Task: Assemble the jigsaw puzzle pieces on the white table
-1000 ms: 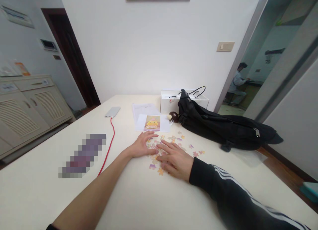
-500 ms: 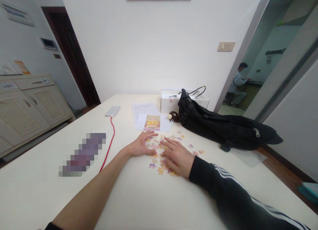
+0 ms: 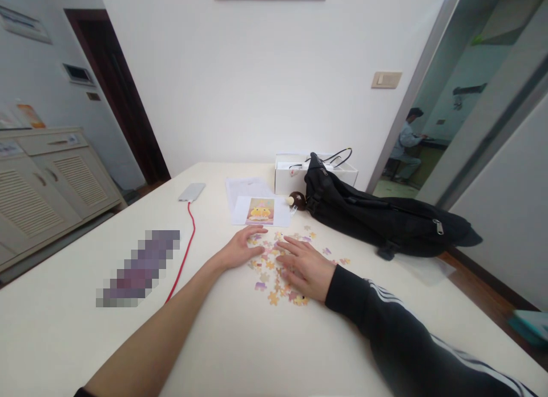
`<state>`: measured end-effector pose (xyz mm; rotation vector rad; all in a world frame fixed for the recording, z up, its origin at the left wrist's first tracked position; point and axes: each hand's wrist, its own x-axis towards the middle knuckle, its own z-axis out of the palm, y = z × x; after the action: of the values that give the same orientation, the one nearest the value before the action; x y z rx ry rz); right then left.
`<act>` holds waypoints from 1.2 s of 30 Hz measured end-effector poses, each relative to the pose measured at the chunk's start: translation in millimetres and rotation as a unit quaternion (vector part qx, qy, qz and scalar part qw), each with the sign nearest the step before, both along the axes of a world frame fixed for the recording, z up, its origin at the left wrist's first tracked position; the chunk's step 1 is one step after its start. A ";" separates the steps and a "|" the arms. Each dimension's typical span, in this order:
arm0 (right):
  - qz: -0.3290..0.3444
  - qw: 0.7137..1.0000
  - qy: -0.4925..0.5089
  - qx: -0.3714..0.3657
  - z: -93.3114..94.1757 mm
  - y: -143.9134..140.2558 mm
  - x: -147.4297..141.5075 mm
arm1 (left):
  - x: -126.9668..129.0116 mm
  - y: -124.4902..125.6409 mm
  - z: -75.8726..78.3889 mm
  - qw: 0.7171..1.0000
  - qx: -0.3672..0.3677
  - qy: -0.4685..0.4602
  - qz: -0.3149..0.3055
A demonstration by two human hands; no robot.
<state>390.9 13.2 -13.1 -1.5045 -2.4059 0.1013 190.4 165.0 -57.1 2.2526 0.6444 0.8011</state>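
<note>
Several small jigsaw pieces (image 3: pixel 274 277) in purple, yellow and pink lie scattered on the white table (image 3: pixel 240 340). My left hand (image 3: pixel 242 248) rests flat on the left side of the pile, fingers spread, forearm bare. My right hand (image 3: pixel 303 267), in a black sleeve with white stripes, lies flat over the right side of the pile, fingers pointing left. Neither hand grips a piece. A printed picture (image 3: pixel 260 211) of a yellow figure lies just beyond the pieces.
A black bag (image 3: pixel 377 217) sprawls at the right behind the pieces, with a white box (image 3: pixel 299 171) and a small brown round object (image 3: pixel 297 200) beside it. A phone (image 3: pixel 192 192) on a red cable (image 3: pixel 182 260) lies at left. Another person sits beyond the doorway (image 3: pixel 406 140).
My hands have drawn slightly apart over the pile, the right hand sliding right and toward me, uncovering more pieces between them. The view shifted a little.
</note>
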 end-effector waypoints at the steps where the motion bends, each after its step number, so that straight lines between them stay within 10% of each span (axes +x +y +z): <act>1: -0.014 1.000 -0.001 0.005 0.7 2.2 5.7 | 0.1 1.5 -0.7 1.000 0.002 -0.014 0.006; 8: -0.282 0.959 -0.017 0.000 4.1 9.7 102.2 | 0.1 7.6 -2.8 0.985 0.075 -0.119 0.104; 11: -0.240 0.970 0.013 -0.015 1.3 3.3 125.6 | -2.6 3.1 -2.6 0.986 0.127 -0.053 0.097; 21: -0.215 0.972 -0.051 -0.082 -27.2 -6.3 76.7 | -8.2 -34.7 4.3 0.926 0.171 0.328 0.070; 28: -0.242 0.967 0.015 -0.073 -19.3 -2.8 77.6 | -11.1 -56.8 6.4 0.931 0.138 0.291 0.173; 36: -0.169 0.981 0.006 -0.097 -19.4 4.4 63.1 | -8.0 -76.2 10.1 0.925 0.137 0.325 0.143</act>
<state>454.0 17.6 -32.5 -1.9701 -2.1443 0.2755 182.4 88.9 -47.0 2.7360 1.2544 0.2526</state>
